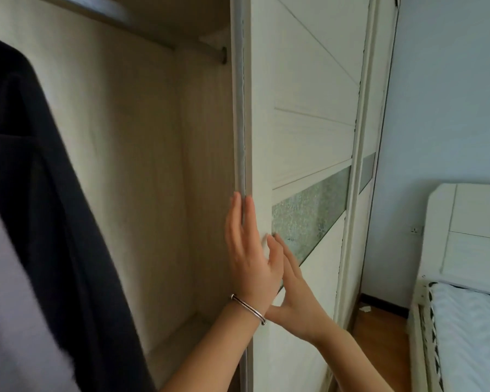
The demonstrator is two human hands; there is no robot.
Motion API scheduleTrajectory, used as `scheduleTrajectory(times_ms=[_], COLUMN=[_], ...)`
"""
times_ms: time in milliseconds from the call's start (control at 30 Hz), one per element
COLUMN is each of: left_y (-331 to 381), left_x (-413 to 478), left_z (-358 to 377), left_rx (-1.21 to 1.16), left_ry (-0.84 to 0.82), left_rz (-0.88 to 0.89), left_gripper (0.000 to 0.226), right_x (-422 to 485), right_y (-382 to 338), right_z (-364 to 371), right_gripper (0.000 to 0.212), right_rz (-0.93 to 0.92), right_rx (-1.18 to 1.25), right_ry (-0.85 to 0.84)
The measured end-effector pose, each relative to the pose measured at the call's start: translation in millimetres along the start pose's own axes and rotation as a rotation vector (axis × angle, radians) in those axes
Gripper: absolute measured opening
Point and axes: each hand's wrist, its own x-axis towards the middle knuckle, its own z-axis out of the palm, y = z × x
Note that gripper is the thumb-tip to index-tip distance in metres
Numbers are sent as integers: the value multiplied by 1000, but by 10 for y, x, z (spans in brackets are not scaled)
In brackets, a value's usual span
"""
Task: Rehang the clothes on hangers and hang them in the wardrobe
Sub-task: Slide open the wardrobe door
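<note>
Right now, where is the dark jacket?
The dark jacket is at the far left of the head view, in front of the open wardrobe compartment, well left of the sliding door that the left hand and right hand touch.

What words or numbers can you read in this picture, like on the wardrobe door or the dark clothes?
None: no words, numbers or labels can be read anywhere.
The wardrobe door, dark garment and bracelet show no writing.
The wall socket is too small to show any marking.
</note>
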Motion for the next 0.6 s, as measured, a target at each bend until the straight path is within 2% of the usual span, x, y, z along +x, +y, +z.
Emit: scheduleTrajectory(times_ms=[300,433,600], left_y=[-121,-160,-109], left_x=[32,47,70], left_z=[703,685,527], left_rx=[-74,-113,-156], left_ry=[-111,-99,-223], left_rz=[-47,-42,-67], left_gripper=[69,56,59], right_x=[270,297,266], right_y=[596,663,672], right_z=[-168,-99,-56], right_gripper=[97,101,98], right_rz=[56,42,59], right_rx=[99,119,149], right_ry=[90,113,143])
